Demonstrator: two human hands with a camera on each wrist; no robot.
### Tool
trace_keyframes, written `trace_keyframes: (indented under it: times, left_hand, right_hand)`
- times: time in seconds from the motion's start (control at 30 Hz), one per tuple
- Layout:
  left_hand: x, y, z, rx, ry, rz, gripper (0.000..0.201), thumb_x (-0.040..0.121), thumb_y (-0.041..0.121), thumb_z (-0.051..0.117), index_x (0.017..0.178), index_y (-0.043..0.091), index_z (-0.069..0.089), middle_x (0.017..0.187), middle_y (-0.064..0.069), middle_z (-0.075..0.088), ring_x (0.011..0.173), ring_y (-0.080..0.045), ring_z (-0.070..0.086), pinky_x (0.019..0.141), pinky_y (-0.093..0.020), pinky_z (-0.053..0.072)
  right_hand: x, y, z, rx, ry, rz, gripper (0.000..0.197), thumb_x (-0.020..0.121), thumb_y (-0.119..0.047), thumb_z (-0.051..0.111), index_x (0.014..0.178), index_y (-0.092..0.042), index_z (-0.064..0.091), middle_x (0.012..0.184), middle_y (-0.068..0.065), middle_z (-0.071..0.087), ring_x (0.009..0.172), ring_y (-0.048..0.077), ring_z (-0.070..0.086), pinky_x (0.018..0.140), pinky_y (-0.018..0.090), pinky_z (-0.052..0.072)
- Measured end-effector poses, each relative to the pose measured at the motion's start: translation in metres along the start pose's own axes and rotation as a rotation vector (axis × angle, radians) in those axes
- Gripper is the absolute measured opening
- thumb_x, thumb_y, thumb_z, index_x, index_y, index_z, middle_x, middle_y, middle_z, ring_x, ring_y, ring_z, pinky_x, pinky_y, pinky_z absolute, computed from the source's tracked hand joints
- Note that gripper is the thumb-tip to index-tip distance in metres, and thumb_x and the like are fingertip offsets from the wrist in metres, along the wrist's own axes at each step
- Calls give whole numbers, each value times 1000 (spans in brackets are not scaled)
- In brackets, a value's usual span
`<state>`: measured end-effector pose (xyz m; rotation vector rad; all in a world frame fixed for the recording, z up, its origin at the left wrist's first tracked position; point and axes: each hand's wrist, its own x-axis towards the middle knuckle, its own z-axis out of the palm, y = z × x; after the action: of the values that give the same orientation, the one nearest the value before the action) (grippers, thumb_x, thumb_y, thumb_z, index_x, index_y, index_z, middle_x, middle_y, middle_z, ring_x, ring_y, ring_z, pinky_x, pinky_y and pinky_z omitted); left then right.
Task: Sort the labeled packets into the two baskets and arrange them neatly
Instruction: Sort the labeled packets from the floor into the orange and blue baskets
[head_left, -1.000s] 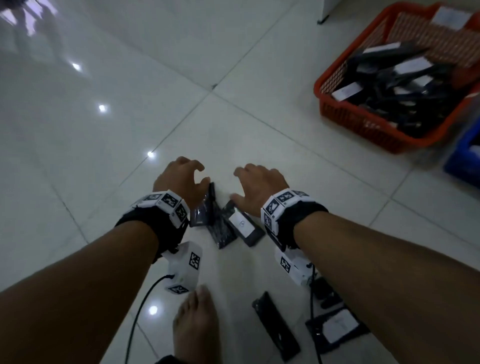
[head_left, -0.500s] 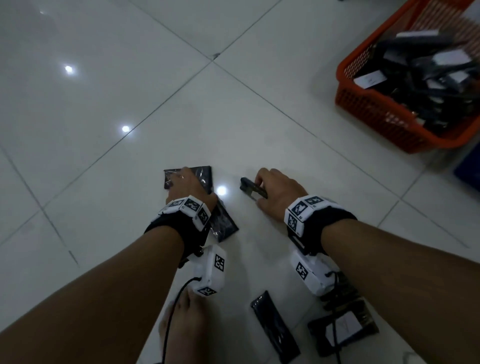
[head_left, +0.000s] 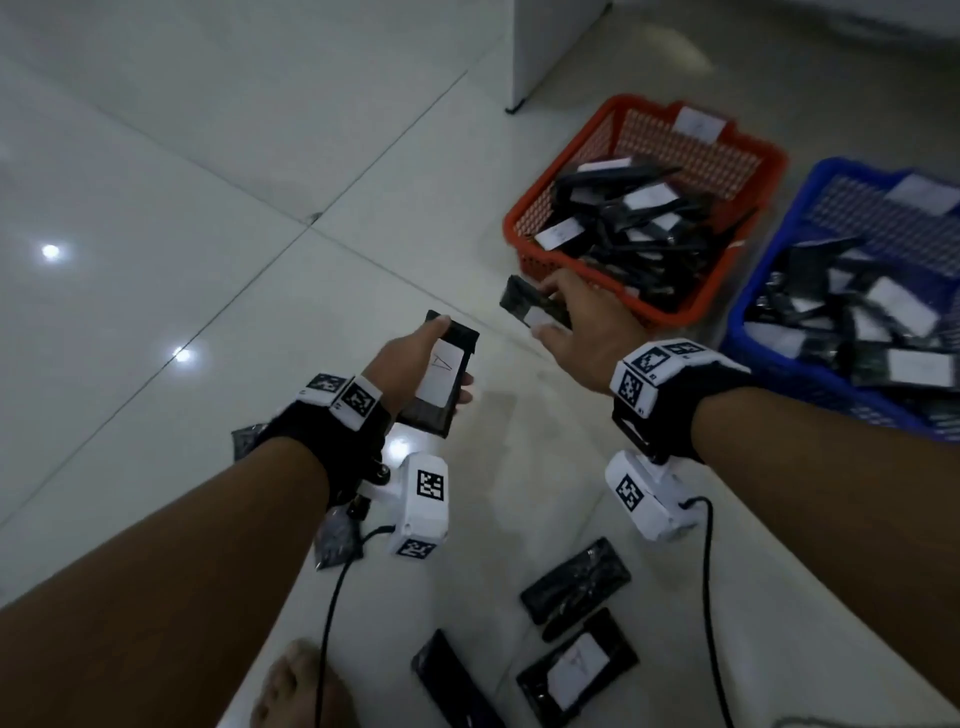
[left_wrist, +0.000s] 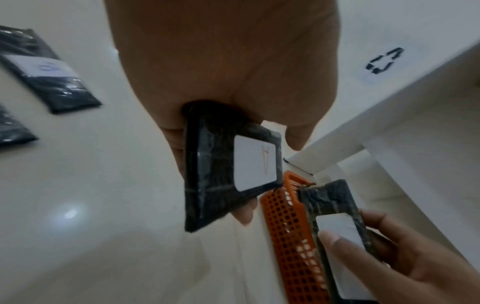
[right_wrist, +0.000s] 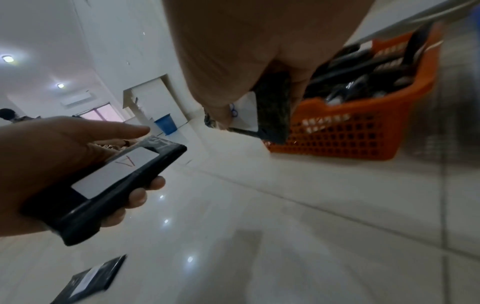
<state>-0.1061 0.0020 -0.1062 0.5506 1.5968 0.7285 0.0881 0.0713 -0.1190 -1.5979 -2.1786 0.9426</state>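
Glossy white tiled floor (head_left: 208, 234); left hand (head_left: 402, 358) fingers and right hand (head_left: 582, 332) fingers each hold a packet.

A blue bin (right_wrist: 166, 124) stands far off on the white tiled floor (head_left: 208, 218)

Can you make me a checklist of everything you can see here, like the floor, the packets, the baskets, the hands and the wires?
Surface: glossy white tiled floor, with light reflections.
Job's things: orange basket and blue basket, both holding black labeled packets; loose packets on the floor near a bare foot.
Clutter: nothing seen.
Hands: left hand grips a packet with a white label; right hand holds another packet beside the orange basket.
Cables: black wires hang from both wrist cameras.
Surroundings: white cabinet corner; small blue bin far off.
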Motion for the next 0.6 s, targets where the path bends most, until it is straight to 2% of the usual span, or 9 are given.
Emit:
trace_keyframes:
  times: [0.1, 0.2, 0.27, 0.33, 0.4, 0.47, 0.53, 0.6]
  left_hand:
    - [-6, 32, 32, 124, -23, 114, 42, 94, 42, 55, 110, 4, 64, 95, -20, 71, 69, -28, 69, 57, -30, 56]
    - [-7, 58, 62, 244, -48, 247, 33, 94, 29, 60, 113, 2, 61, 100, -19, 70, 70, -24, 68, 54, -26, 57]
    - [-4, 68, 79, 472, -39, 363, 23, 94, 25, 60, 110, 8, 60, 98, -13, 70, 74, -22, 69, 61, -29, 59]
    - [-1, 77, 93, 741, -53, 503, 18, 92, 30, 60, 106, 18, 59, 93, -5, 71, 77, -18, 71, 71, -37, 60]
    - [-1, 83, 106, 961, -56, 597, 15, 91, 34, 61, 100, 22, 59, 86, 0, 69, 75, -12, 71, 65, -34, 59]
    - [2, 90, 119, 1117, -38, 674, 14, 90, 33, 62, 96, 21, 61, 85, -1, 69, 78, -16, 68, 64, -30, 54]
    - [9, 95, 132, 1188, -63, 724, 15, 91, 32, 61, 97, 18, 61, 92, -1, 65, 85, -21, 65, 66, -31, 49]
    - [17, 100, 146, 1208, -89, 748, 18, 92, 33, 59, 103, 18, 61, 98, -1, 62, 88, -22, 63, 63, -27, 43]
  right_hand:
    - [-6, 15, -43, -22, 47, 4, 37, 89, -28, 63, 124, -24, 51, 115, 4, 64, 105, 26, 59, 91, 38, 48]
    - [-18, 28, -77, -27, 92, 30, 31, 93, -28, 58, 123, -22, 53, 111, 6, 63, 101, 27, 59, 85, 36, 49]
    - [-29, 39, -95, -85, 142, 38, 28, 95, -32, 55, 120, -23, 50, 111, 4, 62, 99, 26, 58, 83, 38, 50]
    - [-43, 51, -110, -187, 161, 32, 25, 96, -35, 52, 118, -25, 47, 115, -1, 58, 99, 24, 57, 82, 39, 49]
    - [-57, 67, -123, -257, 183, 45, 23, 97, -35, 51, 117, -25, 45, 118, -3, 54, 101, 24, 56, 81, 38, 47]
    - [-69, 85, -137, -273, 235, 71, 23, 97, -34, 50, 118, -24, 46, 120, -2, 52, 103, 24, 56, 82, 38, 47]
    - [-77, 103, -150, -271, 263, 114, 21, 98, -32, 49, 117, -23, 47, 118, -1, 54, 101, 25, 56, 83, 39, 47]
    - [-81, 119, -160, -277, 278, 140, 22, 98, -30, 48, 118, -21, 49, 117, 0, 56, 101, 26, 57, 85, 41, 48]
